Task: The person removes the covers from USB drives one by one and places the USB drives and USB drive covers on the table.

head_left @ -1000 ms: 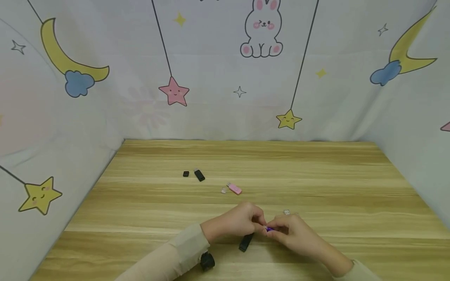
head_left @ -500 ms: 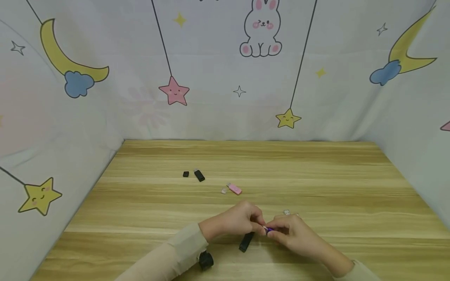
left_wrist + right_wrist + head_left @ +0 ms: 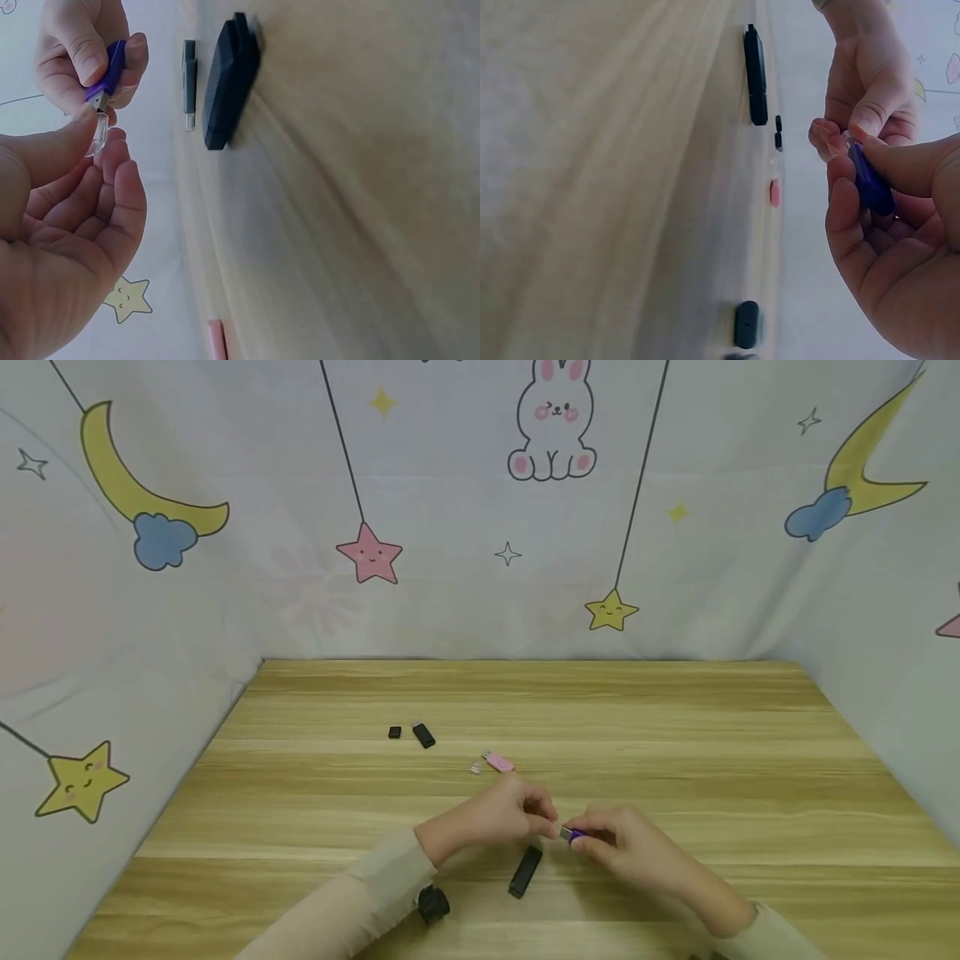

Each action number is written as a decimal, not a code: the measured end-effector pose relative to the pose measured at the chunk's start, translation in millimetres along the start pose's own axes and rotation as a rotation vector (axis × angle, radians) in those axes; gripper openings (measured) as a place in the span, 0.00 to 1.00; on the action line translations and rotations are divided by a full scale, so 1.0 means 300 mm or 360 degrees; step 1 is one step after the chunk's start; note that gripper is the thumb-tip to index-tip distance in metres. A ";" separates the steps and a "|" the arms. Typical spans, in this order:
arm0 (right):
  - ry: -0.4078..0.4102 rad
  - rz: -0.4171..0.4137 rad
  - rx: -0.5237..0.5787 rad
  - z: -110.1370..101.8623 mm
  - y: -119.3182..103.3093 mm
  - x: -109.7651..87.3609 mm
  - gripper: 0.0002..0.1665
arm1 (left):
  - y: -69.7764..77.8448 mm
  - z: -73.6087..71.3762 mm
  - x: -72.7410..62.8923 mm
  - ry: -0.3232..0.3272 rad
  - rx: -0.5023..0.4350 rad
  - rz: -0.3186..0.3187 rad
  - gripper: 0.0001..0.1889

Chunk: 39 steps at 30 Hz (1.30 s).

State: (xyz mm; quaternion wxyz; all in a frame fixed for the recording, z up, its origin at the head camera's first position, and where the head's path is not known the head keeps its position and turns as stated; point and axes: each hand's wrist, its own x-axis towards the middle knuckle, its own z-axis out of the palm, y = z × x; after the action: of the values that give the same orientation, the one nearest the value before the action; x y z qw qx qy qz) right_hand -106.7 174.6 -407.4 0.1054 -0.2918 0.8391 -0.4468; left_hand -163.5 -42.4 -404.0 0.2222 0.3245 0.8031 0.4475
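My right hand [image 3: 626, 847] pinches a purple USB flash drive [image 3: 112, 71] between thumb and fingers. The drive's bare metal connector [image 3: 566, 834] points toward my left hand [image 3: 504, 814]. That hand holds a small clear cap [image 3: 100, 136] between thumb and fingertips, right at the connector's end. Both hands are raised over the table, as the wrist views show. Under them lies a long black stick-shaped device [image 3: 526, 872], tilted on the wood. In the right wrist view a dark flash drive [image 3: 746, 324] lies near my right hand; that hand hides it in the head view.
Farther back on the wooden table [image 3: 675, 727] lie a pink flash drive [image 3: 498, 762] with a clear cap [image 3: 476, 767] beside it. Left of these are a black flash drive [image 3: 423, 735] and its black cap [image 3: 394, 732]. A printed cloth [image 3: 450, 510] encloses the table's back and sides.
My hands have moved slightly up and apart, and the clear cap has come off the purple flash drive, baring its metal connector. The other drives on the table stay put.
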 end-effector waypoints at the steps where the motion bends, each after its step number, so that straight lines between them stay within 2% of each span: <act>1: 0.0003 0.0004 -0.0011 -0.006 -0.002 0.003 0.14 | -0.001 -0.007 0.002 0.0012 0.0006 0.0016 0.02; 4: 0.0021 0.0032 -0.0056 -0.023 -0.004 0.015 0.14 | -0.002 -0.028 0.005 0.0030 0.0013 0.0050 0.03; 9: 0.0064 0.0093 -0.0102 -0.057 -0.007 0.042 0.14 | 0.002 -0.067 0.008 0.0105 0.0034 0.0039 0.02; 14: 0.0135 0.0071 -0.0189 -0.093 -0.016 0.088 0.13 | 0.006 -0.110 0.011 0.0200 0.0076 0.0037 0.02; 19: 0.0219 0.0063 -0.0243 -0.120 -0.026 0.144 0.10 | 0.008 -0.157 0.018 0.0271 0.0115 -0.0024 0.03; 21: 0.0239 0.0092 -0.0241 -0.132 -0.027 0.163 0.10 | 0.010 -0.176 0.023 0.0273 0.0067 -0.0065 0.04; 24: 0.0248 0.0136 -0.0204 -0.148 -0.027 0.192 0.12 | 0.014 -0.204 0.035 0.0279 -0.0018 -0.0116 0.06; 26: 0.0253 0.0165 -0.0188 -0.158 -0.025 0.209 0.13 | 0.018 -0.221 0.045 0.0299 -0.0025 -0.0115 0.06; 31: 0.0258 0.0201 -0.0178 -0.182 -0.023 0.251 0.15 | 0.032 -0.259 0.066 0.0380 0.0094 -0.0151 0.07; 33: 0.0262 0.0222 -0.0185 -0.191 -0.020 0.268 0.16 | 0.036 -0.270 0.074 0.0402 0.0097 -0.0174 0.07; 39: 0.0277 0.0310 -0.0191 -0.214 -0.002 0.324 0.19 | 0.032 -0.292 0.117 0.0467 0.0056 -0.0156 0.06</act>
State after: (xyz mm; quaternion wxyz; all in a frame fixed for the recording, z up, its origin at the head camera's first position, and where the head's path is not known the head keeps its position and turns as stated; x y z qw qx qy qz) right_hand -213.1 161.6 -361.6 0.0573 -0.1750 0.8947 -0.4070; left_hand -241.5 -63.7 -354.3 0.1185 0.2198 0.8496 0.4645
